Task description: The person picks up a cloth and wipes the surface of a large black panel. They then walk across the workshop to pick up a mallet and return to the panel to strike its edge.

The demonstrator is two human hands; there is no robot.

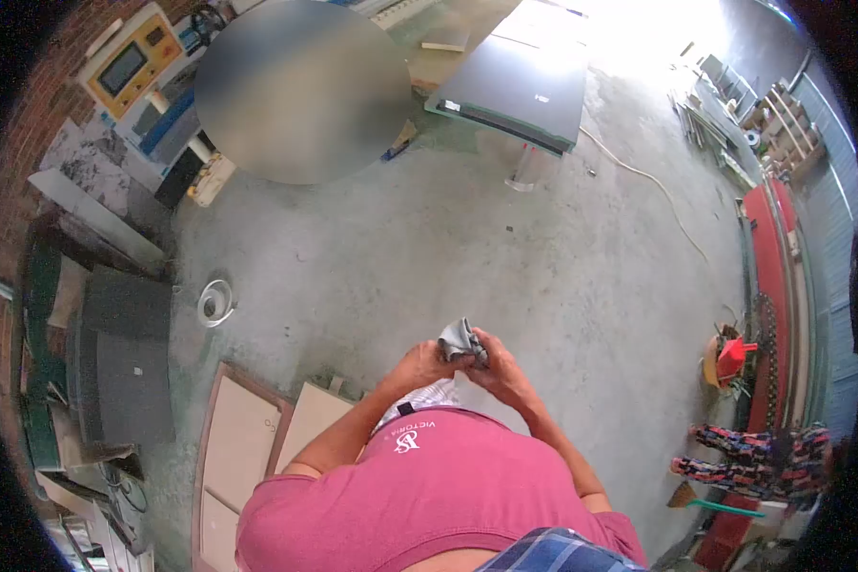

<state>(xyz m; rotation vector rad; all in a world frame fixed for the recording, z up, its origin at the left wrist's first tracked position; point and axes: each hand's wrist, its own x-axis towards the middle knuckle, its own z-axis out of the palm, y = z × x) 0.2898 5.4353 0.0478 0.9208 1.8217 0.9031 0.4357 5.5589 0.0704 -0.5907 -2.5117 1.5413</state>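
Note:
Both hands meet in front of my pink shirt, over the concrete floor. Between them is a crumpled grey cloth (458,339), bunched up, possibly a work glove; its exact shape cannot be made out. My left hand (419,365) is closed on the left lower side of it. On the other side, my right hand (496,370) grips it with bent fingers. Parts of the cloth are hidden by the fingers.
A white ring-shaped roll (215,303) lies on the floor. Beige panels (243,434) are at lower left. A dark board-topped table (524,81) stands ahead, a control panel (133,67) upper left. A hose (653,181) crosses the floor; a red scoop (734,358) is right.

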